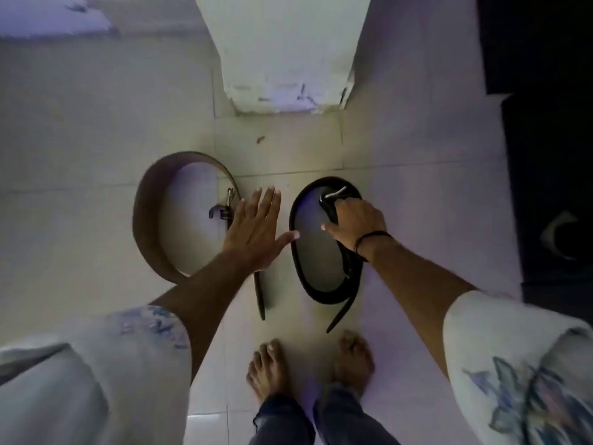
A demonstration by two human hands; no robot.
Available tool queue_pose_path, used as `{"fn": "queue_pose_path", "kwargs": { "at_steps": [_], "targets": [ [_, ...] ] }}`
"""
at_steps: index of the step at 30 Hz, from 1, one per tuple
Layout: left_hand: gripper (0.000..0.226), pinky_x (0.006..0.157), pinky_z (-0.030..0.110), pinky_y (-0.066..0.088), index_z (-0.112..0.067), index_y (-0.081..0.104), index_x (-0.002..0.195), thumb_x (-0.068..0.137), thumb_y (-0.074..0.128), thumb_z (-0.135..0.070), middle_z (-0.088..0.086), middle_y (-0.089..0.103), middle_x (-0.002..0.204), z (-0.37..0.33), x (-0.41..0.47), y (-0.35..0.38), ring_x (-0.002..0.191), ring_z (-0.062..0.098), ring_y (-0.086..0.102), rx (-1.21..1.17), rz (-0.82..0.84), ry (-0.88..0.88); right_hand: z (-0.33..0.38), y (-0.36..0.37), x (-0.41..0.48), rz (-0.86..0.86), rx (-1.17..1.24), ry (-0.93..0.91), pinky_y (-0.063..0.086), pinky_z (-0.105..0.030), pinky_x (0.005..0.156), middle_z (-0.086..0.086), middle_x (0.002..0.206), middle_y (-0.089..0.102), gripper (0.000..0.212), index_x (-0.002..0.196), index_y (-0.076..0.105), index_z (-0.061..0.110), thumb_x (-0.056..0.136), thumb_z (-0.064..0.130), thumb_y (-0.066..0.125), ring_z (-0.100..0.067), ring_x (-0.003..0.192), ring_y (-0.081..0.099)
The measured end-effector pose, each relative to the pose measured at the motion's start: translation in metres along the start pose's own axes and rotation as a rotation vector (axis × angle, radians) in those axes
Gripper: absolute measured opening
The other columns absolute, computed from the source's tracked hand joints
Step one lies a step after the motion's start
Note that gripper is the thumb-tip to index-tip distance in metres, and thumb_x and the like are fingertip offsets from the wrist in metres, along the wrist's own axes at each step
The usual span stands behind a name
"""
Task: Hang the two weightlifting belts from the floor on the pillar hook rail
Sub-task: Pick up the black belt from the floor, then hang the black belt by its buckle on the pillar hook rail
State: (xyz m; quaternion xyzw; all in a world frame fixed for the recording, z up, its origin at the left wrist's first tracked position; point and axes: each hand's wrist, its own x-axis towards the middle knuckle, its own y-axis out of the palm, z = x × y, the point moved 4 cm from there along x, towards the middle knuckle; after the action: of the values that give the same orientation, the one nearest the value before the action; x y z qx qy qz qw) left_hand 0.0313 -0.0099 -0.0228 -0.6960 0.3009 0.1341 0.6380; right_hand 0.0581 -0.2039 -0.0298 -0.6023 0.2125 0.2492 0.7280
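Observation:
Two weightlifting belts lie coiled on edge on the tiled floor in front of my bare feet. The brown belt [146,220] is on the left, its metal buckle inside the loop. The black belt [296,252] is on the right. My right hand [354,223] is closed around the black belt's upper side, close to its silver buckle. My left hand [256,229] hovers flat with fingers spread between the two belts, just right of the brown belt's buckle, holding nothing. The white pillar [285,53] rises straight ahead; its hook rail is out of view.
The pillar's base meets the floor about a tile beyond the belts. A dark mat or floor area [552,123] runs along the right edge, with a dim pale object on it. My bare feet [308,367] stand just behind the belts' loose ends.

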Motion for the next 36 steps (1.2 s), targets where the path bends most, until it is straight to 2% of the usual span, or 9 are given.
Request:
{"fn": "queue_pose_path", "kwargs": {
  "at_steps": [6, 11, 16, 19, 22, 26, 30, 33, 36],
  "targets": [
    [0.083, 0.126, 0.046, -0.002, -0.013, -0.012, 0.158, 0.099, 0.015, -0.063, 0.009, -0.015, 0.168, 0.009, 0.013, 0.029, 0.155, 0.026, -0.014, -0.095, -0.009, -0.060, -0.003, 0.022, 0.027, -0.135, 0.134, 0.155, 0.045, -0.036, 0.073, -0.020, 0.115, 0.064, 0.018, 0.108, 0.062, 0.002, 0.096, 0.011, 0.052, -0.039, 0.103, 0.062],
    [0.073, 0.126, 0.047, 0.008, -0.010, 0.002, 0.160, 0.104, 0.020, -0.053, 0.009, 0.001, 0.170, 0.000, 0.001, -0.030, 0.157, 0.026, -0.001, -0.291, -0.096, -0.129, 0.008, -0.023, -0.002, -0.218, 0.216, 0.132, 0.043, -0.033, 0.065, -0.018, 0.102, 0.068, 0.014, 0.094, 0.067, 0.002, 0.087, 0.011, 0.058, -0.040, 0.095, 0.065],
    [0.068, 0.112, 0.045, 0.035, -0.017, 0.042, 0.151, 0.101, 0.028, -0.061, 0.010, 0.047, 0.154, -0.029, -0.026, -0.144, 0.141, 0.031, 0.044, -0.595, -0.139, -0.213, 0.052, -0.124, -0.060, -0.366, 0.279, 0.069, 0.049, -0.039, 0.076, -0.016, 0.109, 0.067, 0.021, 0.101, 0.066, 0.007, 0.085, 0.015, 0.055, -0.041, 0.100, 0.063],
    [0.067, 0.096, 0.043, 0.050, -0.022, 0.071, 0.116, 0.093, 0.033, -0.072, 0.010, 0.074, 0.110, -0.044, -0.050, -0.231, 0.110, 0.034, 0.065, -0.772, -0.192, -0.173, 0.087, -0.198, -0.099, -0.467, 0.335, 0.016, 0.049, -0.041, 0.079, -0.011, 0.110, 0.068, 0.021, 0.105, 0.066, 0.012, 0.086, 0.018, 0.059, -0.037, 0.103, 0.063],
    [0.052, 0.087, 0.048, 0.057, -0.013, 0.073, 0.093, 0.093, 0.051, -0.060, 0.007, 0.072, 0.086, -0.052, -0.084, -0.330, 0.096, 0.034, 0.070, -1.002, -0.276, -0.153, 0.124, -0.282, -0.145, -0.611, 0.382, -0.087, 0.048, -0.040, 0.075, -0.008, 0.110, 0.067, 0.021, 0.108, 0.065, 0.014, 0.089, 0.023, 0.061, -0.033, 0.099, 0.065],
    [0.023, 0.077, 0.042, 0.057, -0.017, 0.070, 0.102, 0.097, 0.060, -0.036, 0.009, 0.069, 0.100, -0.050, -0.141, -0.460, 0.095, 0.028, 0.070, -1.279, -0.266, -0.117, 0.165, -0.401, -0.212, -0.792, 0.393, -0.203, 0.051, -0.038, 0.066, -0.009, 0.103, 0.069, 0.019, 0.102, 0.070, 0.010, 0.084, 0.010, 0.064, -0.033, 0.087, 0.068],
    [0.025, 0.063, 0.024, 0.054, -0.010, 0.067, 0.113, 0.102, 0.055, -0.027, 0.008, 0.066, 0.098, -0.059, -0.213, -0.595, 0.080, 0.016, 0.063, -1.221, -0.341, 0.038, 0.198, -0.519, -0.290, -0.984, 0.351, -0.352, 0.052, -0.036, 0.058, -0.005, 0.092, 0.071, 0.013, 0.093, 0.073, 0.012, 0.083, 0.011, 0.065, -0.029, 0.078, 0.069],
    [0.026, 0.068, 0.026, 0.054, -0.009, 0.067, 0.116, 0.103, 0.053, -0.027, 0.003, 0.065, 0.093, -0.071, -0.276, -0.688, 0.077, 0.011, 0.061, -1.176, -0.423, 0.148, 0.215, -0.604, -0.357, -1.136, 0.252, -0.461, 0.052, -0.032, 0.056, 0.008, 0.082, 0.072, 0.011, 0.083, 0.074, 0.022, 0.082, 0.020, 0.063, -0.017, 0.082, 0.061],
    [0.033, 0.070, 0.028, 0.052, -0.016, 0.069, 0.113, 0.104, 0.046, -0.039, -0.002, 0.067, 0.093, -0.089, -0.339, -0.764, 0.081, 0.011, 0.063, -1.248, -0.458, 0.214, 0.234, -0.687, -0.421, -1.281, 0.233, -0.612, 0.051, -0.034, 0.069, 0.006, 0.080, 0.072, 0.015, 0.081, 0.075, 0.019, 0.085, 0.018, 0.061, -0.019, 0.086, 0.058]
  ]
}}
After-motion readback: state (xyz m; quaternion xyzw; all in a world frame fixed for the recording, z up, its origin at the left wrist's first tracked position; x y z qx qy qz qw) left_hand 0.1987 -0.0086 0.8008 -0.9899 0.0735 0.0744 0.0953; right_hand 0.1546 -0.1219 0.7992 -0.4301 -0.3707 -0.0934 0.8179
